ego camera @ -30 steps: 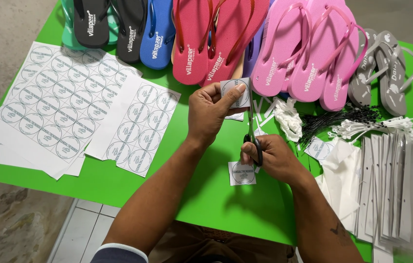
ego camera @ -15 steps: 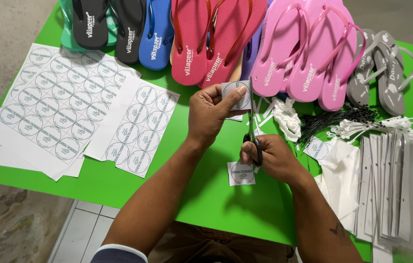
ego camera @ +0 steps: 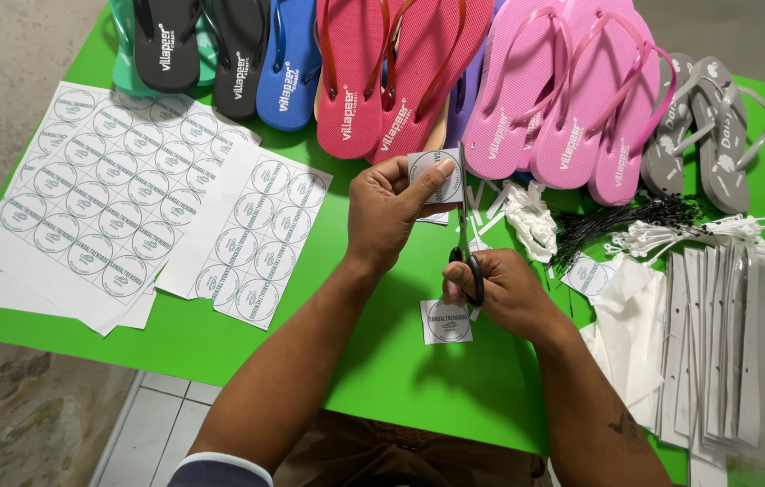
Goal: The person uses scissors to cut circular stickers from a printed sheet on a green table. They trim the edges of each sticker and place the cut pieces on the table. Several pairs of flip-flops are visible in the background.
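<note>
Head cam looks straight down on a bright green table (ego camera: 364, 361). Left hand (ego camera: 389, 212) is pinched closed on a small square paper label (ego camera: 437, 171) with a round printed design, held up just above the table in front of the row of flip-flops. Right hand (ego camera: 504, 293) is wrapped through the handles of a pair of scissors (ego camera: 465, 243), fingers curled closed around the loops. The blades run nearly straight away from the person — long axis pointing up at the label's lower edge, tips meeting it from below. So the label sits directly beyond the right hand, with the left hand holding it from the left side. I can't quite tell whether the blades are parted or closed; they're thin and edge-on from here.

Just beside the right hand, toward the person, lies one cut-out square label (ego camera: 447, 322) flat on the table. To the left are sheets of uncut round labels (ego camera: 112, 198), overlapping each other. Along the far edge: black, blue, red and pink flip-flops (ego camera: 572, 99), plus a grey pair (ego camera: 707, 135) at the right. Right of the hands — white paper offcuts (ego camera: 529, 216), a bundle of black tag loops (ego camera: 617, 221) and a stack of clear sleeves (ego camera: 716, 352).
</note>
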